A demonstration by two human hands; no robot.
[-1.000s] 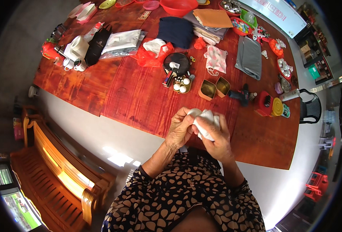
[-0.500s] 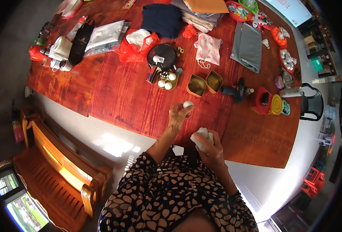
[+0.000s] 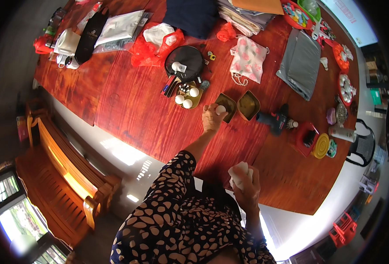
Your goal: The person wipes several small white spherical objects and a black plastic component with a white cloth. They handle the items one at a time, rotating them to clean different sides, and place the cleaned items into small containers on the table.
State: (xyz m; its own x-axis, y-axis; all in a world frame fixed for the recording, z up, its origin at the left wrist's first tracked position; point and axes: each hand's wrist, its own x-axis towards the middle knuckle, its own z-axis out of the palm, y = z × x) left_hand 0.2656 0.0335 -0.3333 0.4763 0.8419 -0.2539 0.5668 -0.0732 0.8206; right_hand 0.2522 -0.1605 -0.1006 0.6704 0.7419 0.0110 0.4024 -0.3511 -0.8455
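Two hands at work, well apart. The left hand (image 3: 212,118) reaches out over the red wooden table (image 3: 133,114) with its fingers closed round a small white ball (image 3: 220,109), held at the near rim of a gold square tin (image 3: 226,107); whether the ball already touches the tin's floor I cannot tell. Just beyond the grip on its right stands a second open gold tin (image 3: 248,105), and further right a dark power drill (image 3: 273,122). To the left of the grip lies a gold tray (image 3: 187,95) with three more white balls.

The right hand (image 3: 246,187) stays close to the body at the table's near edge, clasped round a crumpled white wad (image 3: 240,173), perhaps tissue.

Judgement: to set the ball well, lower it until it rests on the tin's floor before opening the fingers, so it does not bounce or roll out. Keep the wrist clear of the tin's rim, which looks light enough to tip. The wad should stay held firmly.
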